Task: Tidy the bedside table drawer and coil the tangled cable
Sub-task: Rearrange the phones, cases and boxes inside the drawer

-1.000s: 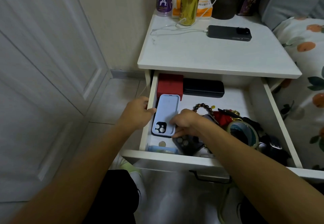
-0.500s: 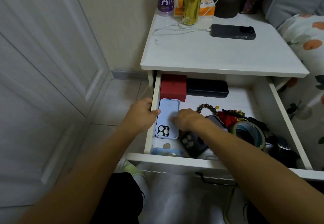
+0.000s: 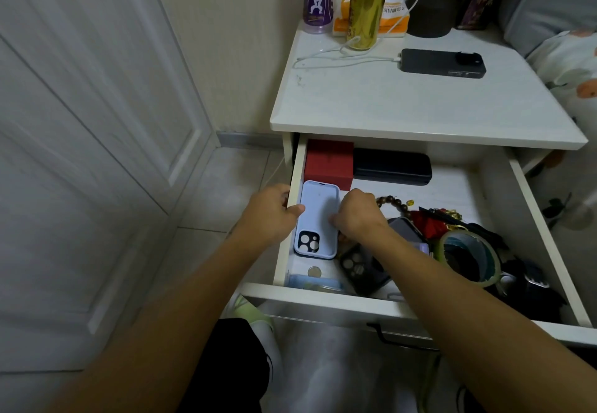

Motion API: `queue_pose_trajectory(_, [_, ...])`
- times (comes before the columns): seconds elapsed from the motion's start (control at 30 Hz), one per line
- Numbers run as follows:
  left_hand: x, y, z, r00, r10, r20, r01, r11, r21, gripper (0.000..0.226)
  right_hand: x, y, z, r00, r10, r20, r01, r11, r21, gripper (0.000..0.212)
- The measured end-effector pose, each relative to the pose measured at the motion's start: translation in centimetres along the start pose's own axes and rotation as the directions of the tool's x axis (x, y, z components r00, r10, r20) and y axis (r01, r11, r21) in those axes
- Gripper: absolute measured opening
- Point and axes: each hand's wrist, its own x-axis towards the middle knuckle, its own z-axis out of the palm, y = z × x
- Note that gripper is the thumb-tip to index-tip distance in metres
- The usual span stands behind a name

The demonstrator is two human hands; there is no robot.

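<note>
Head view has you bent over the open bedside drawer [image 3: 546, 228]. Your left hand [image 3: 269, 219] grips the drawer's left wall, thumb hooked over its rim. Your right hand [image 3: 357, 214] is curled on the right edge of a pale blue phone case [image 3: 318, 219] lying flat along that wall, just in front of a red box [image 3: 329, 164]. Above, on the tabletop [image 3: 403, 102], the white cable [image 3: 342, 57] sprawls loose, plugged into a black phone [image 3: 442, 63], beside a gold can [image 3: 366, 12].
</note>
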Motion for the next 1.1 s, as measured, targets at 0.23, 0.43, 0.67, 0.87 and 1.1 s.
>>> queue_pose_trajectory(0.23, [-0.4,0.3,0.1,1.0,0.012,0.005,-0.012,0.999,0.044,0.041,-0.9,-0.3,0.3,0.998,0.031,0.063,-0.035,0.997,0.063,0.045])
queue_pose_trajectory(0.43, [-0.5,0.2,0.3,1.0,-0.011,0.004,0.01,0.996,0.084,0.052,-1.0,-0.7,0.2,0.997,0.05,0.053,-0.054,0.995,0.084,0.056])
queue_pose_trajectory(0.67, [-0.5,0.2,0.3,1.0,0.001,-0.018,0.001,0.993,0.121,0.046,-1.3,-1.1,-0.1,0.999,0.014,0.036,-0.014,1.0,0.017,0.041])
queue_pose_trajectory(0.87, [-2.2,2.6,0.0,0.989,0.138,-0.055,-0.109,0.925,0.364,0.061,-3.7,3.1,-4.9,0.993,-0.099,-0.065,0.104,0.992,0.066,0.023])
queue_pose_trajectory(1.1, [-2.6,7.9,3.2,0.954,0.213,0.21,-0.262,0.934,0.243,0.034,-8.5,10.3,-9.1,0.968,-0.223,-0.112,0.228,0.973,0.035,0.017])
